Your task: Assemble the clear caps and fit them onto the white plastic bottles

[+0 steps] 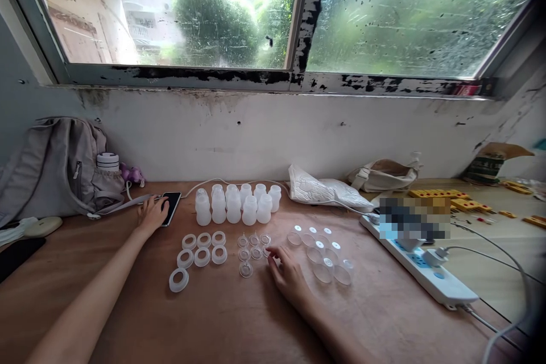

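Bare forearms [106,284] reach over a brown tabletop [222,330], near side of some upright white bottles [234,210]. Front-left of the bottles: seven translucent rings [202,264], one set nearer than the rest. Right hand [290,278] front-right of the bottles, fingers half curled beside small clear parts [245,269] that lie directly in front; whether the fingertips grasp one, I cannot tell. Clear round covers [323,273], also front-right, past that hand. Left hand [151,213], left of the bottles, rests on a phone [172,207], fingers loosely extended, clasping nothing. Behind and right of the bottles, a white packet [315,186]; far left of them, a grey backpack [72,165]. Window [222,17] above, beyond.
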A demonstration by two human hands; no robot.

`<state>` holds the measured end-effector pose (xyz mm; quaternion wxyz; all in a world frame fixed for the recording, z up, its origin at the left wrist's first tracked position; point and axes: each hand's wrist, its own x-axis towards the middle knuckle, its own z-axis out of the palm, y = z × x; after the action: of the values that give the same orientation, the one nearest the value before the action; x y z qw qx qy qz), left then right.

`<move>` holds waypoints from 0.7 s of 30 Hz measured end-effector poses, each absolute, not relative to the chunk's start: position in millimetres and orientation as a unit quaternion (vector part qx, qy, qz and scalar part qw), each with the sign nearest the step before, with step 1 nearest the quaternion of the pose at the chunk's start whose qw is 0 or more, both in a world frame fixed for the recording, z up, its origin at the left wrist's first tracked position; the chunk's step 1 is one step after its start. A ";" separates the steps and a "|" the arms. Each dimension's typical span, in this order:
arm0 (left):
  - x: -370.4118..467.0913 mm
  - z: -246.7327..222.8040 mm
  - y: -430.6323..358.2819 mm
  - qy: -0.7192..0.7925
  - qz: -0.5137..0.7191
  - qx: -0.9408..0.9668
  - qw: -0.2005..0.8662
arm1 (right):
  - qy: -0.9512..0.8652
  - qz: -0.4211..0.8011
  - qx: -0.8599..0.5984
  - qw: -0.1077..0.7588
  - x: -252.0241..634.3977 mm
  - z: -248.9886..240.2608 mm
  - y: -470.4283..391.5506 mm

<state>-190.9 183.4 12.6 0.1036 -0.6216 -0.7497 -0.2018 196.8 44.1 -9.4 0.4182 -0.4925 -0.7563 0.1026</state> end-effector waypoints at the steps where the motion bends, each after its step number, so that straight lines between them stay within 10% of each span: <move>1: -188.9 14.9 184.2 -0.744 -0.211 -0.625 0.108 | -0.755 0.102 -0.494 0.419 197.1 -9.6 44.2; 21: -107.1 0.1 26.1 -0.489 -0.263 -0.829 0.069 | -0.785 0.106 -0.468 0.391 186.0 -12.7 33.5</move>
<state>-107.1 26.1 0.1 0.0689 -0.8287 -0.4890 -0.2634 186.0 33.5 -12.7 0.3914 -0.4676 -0.7855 0.1060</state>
